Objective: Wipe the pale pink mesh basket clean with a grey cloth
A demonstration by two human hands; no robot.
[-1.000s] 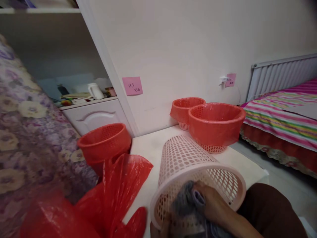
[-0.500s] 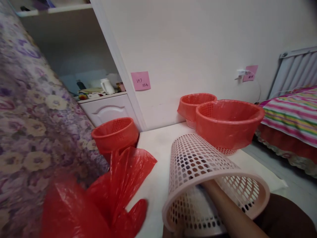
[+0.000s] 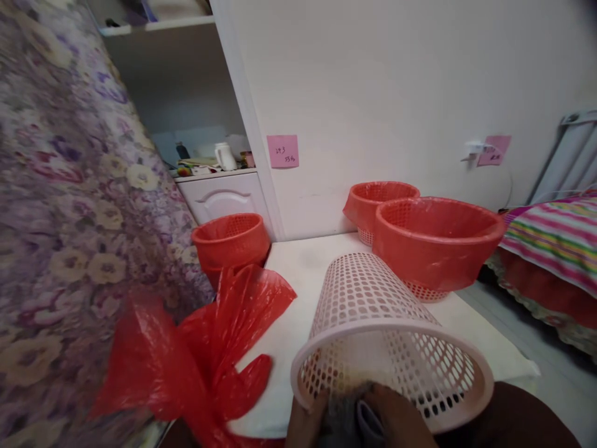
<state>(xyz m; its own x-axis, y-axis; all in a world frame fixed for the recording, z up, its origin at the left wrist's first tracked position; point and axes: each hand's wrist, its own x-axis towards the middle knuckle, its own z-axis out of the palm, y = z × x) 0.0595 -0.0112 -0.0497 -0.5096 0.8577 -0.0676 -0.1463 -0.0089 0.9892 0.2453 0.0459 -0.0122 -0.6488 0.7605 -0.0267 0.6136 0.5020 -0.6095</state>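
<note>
Both hands (image 3: 347,417) meet at the tipped basket (image 3: 389,339) mouth on the desk (image 3: 298,280), seemingly bunching a grey cloth (image 3: 345,407).

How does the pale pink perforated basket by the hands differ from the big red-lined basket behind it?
The pale pink perforated plastic basket lies tipped on its side, unlined; the large basket lined with a red plastic bag stands upright and looks wider. Both are perforated and sit on the white table.

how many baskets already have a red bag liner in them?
3. One lined basket stands at the left beside the floral cover, one at the right of the white surface, one behind it by the wall. The pink basket is unlined.
</note>
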